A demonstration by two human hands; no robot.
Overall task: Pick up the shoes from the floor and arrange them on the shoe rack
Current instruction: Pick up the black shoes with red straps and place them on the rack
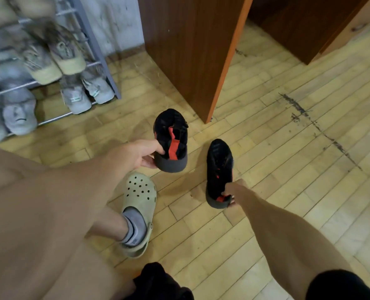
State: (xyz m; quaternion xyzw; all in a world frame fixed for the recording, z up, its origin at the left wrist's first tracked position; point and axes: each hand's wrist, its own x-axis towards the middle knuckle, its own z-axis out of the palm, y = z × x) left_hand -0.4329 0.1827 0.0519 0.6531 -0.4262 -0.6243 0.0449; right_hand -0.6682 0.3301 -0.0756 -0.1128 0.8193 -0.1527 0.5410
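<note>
Gripping shoes: left hand, right hand

Both bare arms are stretched forward and downward. The left arm is extended from the lower left. The left grip is closed on the heel end of a black shoe, with the thumb laid over the collar and the fingers curled beneath the sole. The right arm is reached in from the lower right, with a black sleeve seen at its upper part. The right grip is pinched on the heel of a second black shoe, fingertips curled round the rim.
</note>
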